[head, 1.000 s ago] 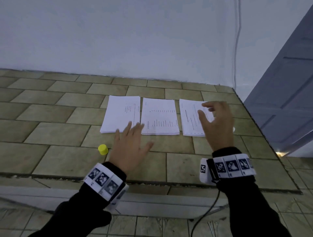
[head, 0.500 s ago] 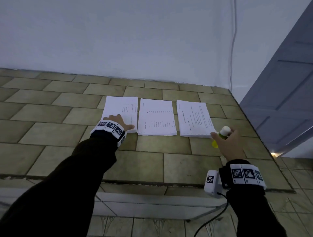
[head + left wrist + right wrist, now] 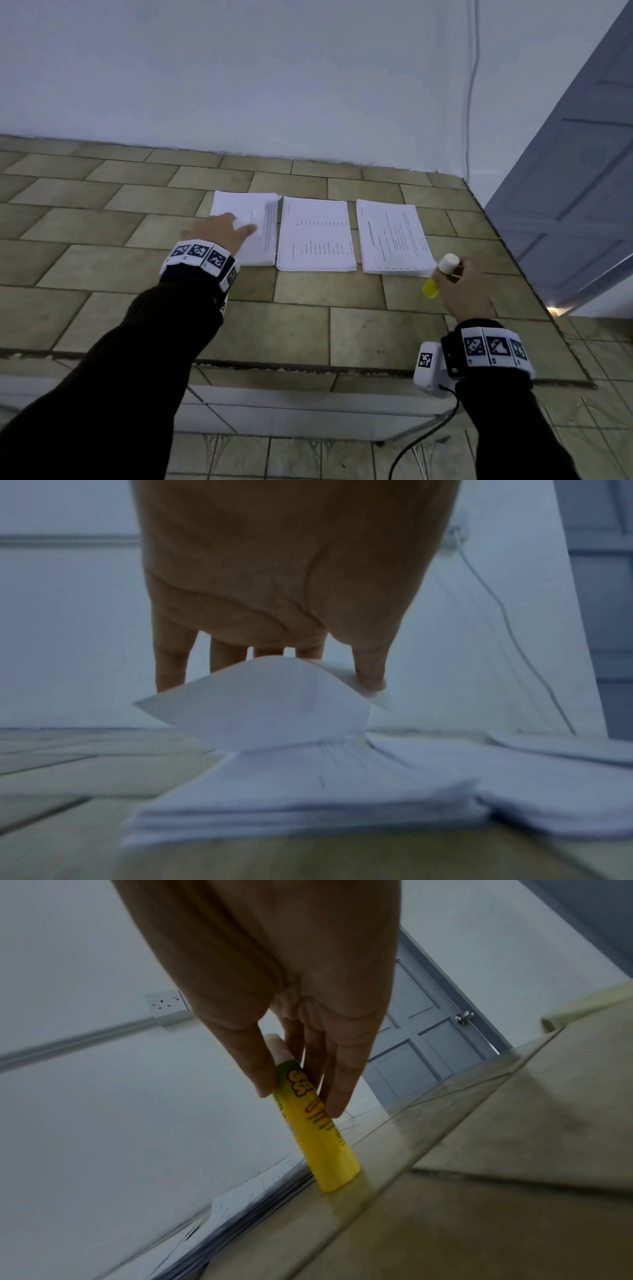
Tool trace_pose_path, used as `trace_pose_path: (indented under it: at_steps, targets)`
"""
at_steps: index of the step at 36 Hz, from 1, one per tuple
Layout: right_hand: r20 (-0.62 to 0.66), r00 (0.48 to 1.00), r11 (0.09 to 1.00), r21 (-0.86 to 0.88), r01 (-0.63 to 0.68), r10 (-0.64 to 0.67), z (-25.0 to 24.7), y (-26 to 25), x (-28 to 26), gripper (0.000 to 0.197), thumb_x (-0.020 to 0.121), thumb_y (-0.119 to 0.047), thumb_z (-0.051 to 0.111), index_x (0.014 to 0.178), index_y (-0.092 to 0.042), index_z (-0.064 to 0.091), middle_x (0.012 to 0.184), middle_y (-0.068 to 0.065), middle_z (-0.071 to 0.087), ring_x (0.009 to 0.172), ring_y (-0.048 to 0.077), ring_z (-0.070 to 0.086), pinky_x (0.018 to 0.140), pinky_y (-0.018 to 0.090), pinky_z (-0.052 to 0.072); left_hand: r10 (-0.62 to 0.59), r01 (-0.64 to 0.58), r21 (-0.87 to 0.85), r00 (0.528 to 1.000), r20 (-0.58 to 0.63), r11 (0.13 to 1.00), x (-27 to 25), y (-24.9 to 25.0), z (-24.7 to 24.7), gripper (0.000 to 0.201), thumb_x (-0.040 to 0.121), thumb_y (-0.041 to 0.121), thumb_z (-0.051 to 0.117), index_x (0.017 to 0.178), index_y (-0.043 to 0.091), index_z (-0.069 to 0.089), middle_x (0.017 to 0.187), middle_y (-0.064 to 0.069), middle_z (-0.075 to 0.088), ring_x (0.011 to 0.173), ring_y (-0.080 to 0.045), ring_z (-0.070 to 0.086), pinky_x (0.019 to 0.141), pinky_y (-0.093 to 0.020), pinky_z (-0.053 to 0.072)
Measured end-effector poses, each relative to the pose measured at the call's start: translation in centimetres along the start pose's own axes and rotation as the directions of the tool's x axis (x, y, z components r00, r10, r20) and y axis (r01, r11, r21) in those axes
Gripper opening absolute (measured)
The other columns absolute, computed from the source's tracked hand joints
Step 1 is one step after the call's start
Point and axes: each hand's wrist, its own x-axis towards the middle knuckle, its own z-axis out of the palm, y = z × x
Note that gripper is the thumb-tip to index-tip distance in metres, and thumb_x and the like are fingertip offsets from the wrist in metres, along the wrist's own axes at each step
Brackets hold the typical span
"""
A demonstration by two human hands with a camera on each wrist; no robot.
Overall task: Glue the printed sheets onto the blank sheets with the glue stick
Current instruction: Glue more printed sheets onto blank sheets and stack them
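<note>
Pinching the top blank sheet (image 3: 260, 710) between thumb and fingers, the left hand (image 3: 219, 229) lifts its near corner off the leftmost stack (image 3: 245, 233), which sits left of centre in the head view. In the left wrist view the sheet bows upward under the fingers (image 3: 169, 666) while the stack stays flat on the tiled surface (image 3: 308, 329). Two stacks of printed sheets lie alongside: the middle stack (image 3: 315, 234) and the right stack (image 3: 392, 238). At the right of the frame, the right hand (image 3: 462, 287) grips the yellow glue stick (image 3: 318, 1123) near its uncapped top, its base standing on the surface just beside the right stack's near corner.
</note>
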Motion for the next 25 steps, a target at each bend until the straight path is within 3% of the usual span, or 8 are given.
trace_pose_path:
  at_steps: [4, 6, 8, 12, 15, 19, 25]
  targets:
    - [0.037, 0.999, 0.999, -0.024, 0.027, -0.026, -0.2, -0.3, -0.4, 0.041, 0.085, -0.006, 0.068, 0.124, -0.001, 0.053, 0.122, 0.018, 0.06, 0.103, 0.028, 0.057, 0.08, 0.032, 0.04, 0.033, -0.041, -0.071, 0.993, -0.111, 0.997, -2.3, 0.9, -2.6, 0.067, 0.092, 0.07, 0.033, 0.136, 0.021, 0.046, 0.125, -0.008, 0.059, 0.109, -0.03, 0.057, 0.093, -0.044, 0.043]
    - [0.051, 0.998, 0.999, -0.036, 0.039, -0.037, -0.3, -0.5, -0.7, 0.044, 0.084, -0.002, 0.069, 0.124, -0.001, 0.053, 0.122, 0.018, 0.061, 0.098, 0.023, 0.054, 0.08, 0.03, 0.04, 0.136, -0.16, -0.141, 0.977, -0.163, 0.977, -4.0, 1.6, -3.1, 0.065, 0.093, 0.067, 0.039, 0.137, 0.02, 0.047, 0.127, -0.007, 0.058, 0.112, -0.029, 0.056, 0.089, -0.041, 0.044]
    - [0.057, 0.997, 0.998, -0.038, 0.055, -0.052, -0.3, -0.6, -0.9, 0.045, 0.083, 0.0, 0.069, 0.125, 0.0, 0.053, 0.121, 0.019, 0.061, 0.099, 0.024, 0.054, 0.08, 0.03, 0.039, 0.277, -0.31, -0.224, 0.946, -0.167, 0.924, -5.6, 2.2, -3.1, 0.064, 0.092, 0.063, 0.046, 0.141, 0.021, 0.046, 0.138, -0.004, 0.053, 0.123, -0.027, 0.05, 0.097, -0.041, 0.041]
    - [0.086, 0.994, 0.997, -0.036, 0.069, -0.066, -0.2, -0.4, -0.8, 0.043, 0.082, -0.002, 0.071, 0.122, 0.0, 0.055, 0.118, 0.018, 0.062, 0.093, 0.02, 0.052, 0.078, 0.029, 0.038, 0.505, -0.493, -0.214, 0.863, 0.0, 0.843, -8.9, 3.5, -1.8, 0.064, 0.092, 0.054, 0.057, 0.146, 0.025, 0.04, 0.153, 0.0, 0.039, 0.144, -0.019, 0.026, 0.114, -0.039, 0.025]
    - [0.097, 0.993, 0.997, -0.039, 0.071, -0.067, -0.1, -0.3, -0.7, 0.042, 0.081, -0.004, 0.073, 0.119, 0.0, 0.056, 0.115, 0.018, 0.063, 0.092, 0.018, 0.051, 0.078, 0.029, 0.038, 0.603, -0.578, -0.179, 0.782, 0.157, 0.796, -10.7, 3.8, -0.4, 0.067, 0.091, 0.053, 0.059, 0.15, 0.031, 0.034, 0.16, 0.003, 0.026, 0.149, -0.015, 0.012, 0.119, -0.037, 0.015]
    - [0.097, 0.993, 0.996, -0.048, 0.078, -0.073, -0.1, 0.0, -0.5, 0.042, 0.079, -0.004, 0.074, 0.117, 0.001, 0.057, 0.114, 0.017, 0.064, 0.091, 0.018, 0.051, 0.076, 0.028, 0.037, 0.663, -0.671, -0.1, 0.678, 0.318, 0.734, -11.9, 3.3, 1.8, 0.065, 0.09, 0.052, 0.061, 0.147, 0.038, 0.035, 0.162, 0.008, 0.015, 0.15, -0.011, -0.003, 0.12, -0.041, 0.004]
    - [0.117, 0.99, 0.996, -0.027, 0.085, -0.081, 0.2, 0.4, -0.3, 0.044, 0.081, -0.004, 0.072, 0.121, -0.001, 0.054, 0.119, 0.016, 0.062, 0.096, 0.022, 0.057, 0.077, 0.027, 0.038, 0.622, -0.683, -0.044, 0.633, 0.461, 0.729, -12.8, 2.1, 3.6, 0.068, 0.09, 0.041, 0.062, 0.148, 0.042, 0.028, 0.164, 0.009, 0.002, 0.149, -0.012, -0.013, 0.12, -0.044, -0.011]
